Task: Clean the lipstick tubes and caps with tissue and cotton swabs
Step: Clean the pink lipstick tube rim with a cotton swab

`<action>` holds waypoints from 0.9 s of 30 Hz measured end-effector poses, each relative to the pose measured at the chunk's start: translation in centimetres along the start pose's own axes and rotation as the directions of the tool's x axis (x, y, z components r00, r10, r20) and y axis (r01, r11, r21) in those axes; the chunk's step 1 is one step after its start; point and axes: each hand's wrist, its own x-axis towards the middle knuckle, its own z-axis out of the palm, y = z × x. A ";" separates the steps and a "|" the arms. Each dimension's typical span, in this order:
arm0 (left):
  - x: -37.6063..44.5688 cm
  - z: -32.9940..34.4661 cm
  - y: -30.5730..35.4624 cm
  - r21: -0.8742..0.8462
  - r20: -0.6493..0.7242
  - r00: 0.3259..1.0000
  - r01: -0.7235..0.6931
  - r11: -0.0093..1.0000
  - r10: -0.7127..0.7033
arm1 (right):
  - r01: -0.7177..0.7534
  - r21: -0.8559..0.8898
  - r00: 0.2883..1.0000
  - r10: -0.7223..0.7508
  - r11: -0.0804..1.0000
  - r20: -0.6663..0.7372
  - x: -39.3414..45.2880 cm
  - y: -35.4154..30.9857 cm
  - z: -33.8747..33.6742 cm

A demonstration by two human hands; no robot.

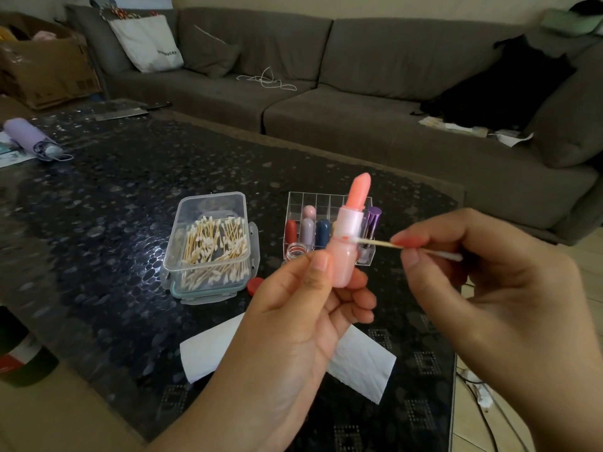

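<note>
Lipstick tube (346, 256), pale pink glossy plastic, stands nearly upright in my left hand (293, 324), its long axis running from 6 to 12 o'clock with the coral bullet (359, 190) fully wound out at the top. My left fingers (319, 265) are curled round the rounded base, thumb at the front. My right hand (483, 265) lies at 3 o'clock of the tube and pinches a cotton swab (408, 246) at mid-stick between thumb and forefinger. The wooden stick runs almost level, crosswise to the tube; its far cotton tip touches the groove where the white collar (350, 220) meets the base, just beside a small coral smear. The near tip points back toward my palm.

I judge that the wipe turns on this right-angle meeting: the swab must follow the ring-shaped groove while the tube turns about its long axis.

At 12 o'clock behind the tube stands a clear compartmented organiser (303, 200) holding other matte and metallic tubes. At 9 o'clock sits an open clear box of swabs (210, 246). Soft white tissue (362, 363) lies flat on the dark pebbled table (98, 207) beneath my left hand.
</note>
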 end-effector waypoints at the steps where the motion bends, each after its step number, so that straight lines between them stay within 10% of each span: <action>1: 0.0 0.0 0.0 0.001 0.001 1.000 -0.001 1.000 0.001 | -0.001 -0.004 1.000 0.001 1.000 -0.017 0.0 0.0 0.0; 27: 0.0 -0.1 0.3 0.026 0.065 0.989 0.132 0.991 -0.133 | -0.018 0.008 1.000 0.018 1.000 0.015 0.2 0.2 0.0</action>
